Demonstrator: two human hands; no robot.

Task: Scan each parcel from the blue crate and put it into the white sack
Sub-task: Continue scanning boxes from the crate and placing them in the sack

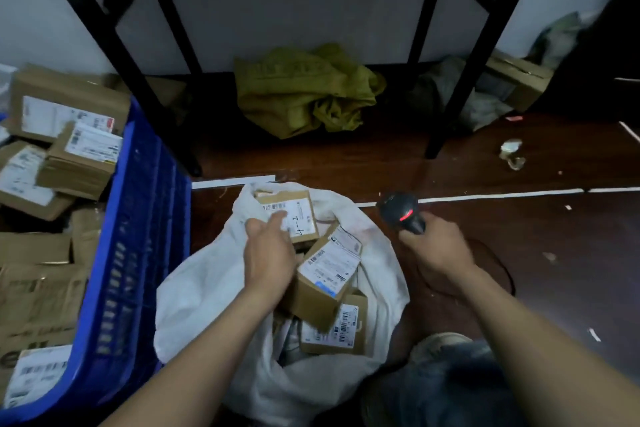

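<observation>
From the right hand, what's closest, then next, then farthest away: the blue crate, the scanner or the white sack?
1. scanner: gripped in the right hand itself.
2. white sack: on the floor just to that hand's left.
3. blue crate: far left, beyond the whole sack.

The sack (pixel 207 288) stands on the floor (pixel 519 236) with its mouth open upward and parcels (pixel 329 267) piled inside. Just left of the sack stands the crate (pixel 138 236), with other parcels (pixel 79 163) stacked in it. Behind the sack, against the wall, a crumpled bag (pixel 304 94) lies between two frame legs (pixel 114 45). Far behind and right of the sack sits a box (pixel 519 80), with a scrap (pixel 512 152) on the floor nearer the sack. The left hand (pixel 270 253) is over the sack's mouth. Just right of the sack, the right hand (pixel 436 250) grips the scanner (pixel 401 211).
</observation>
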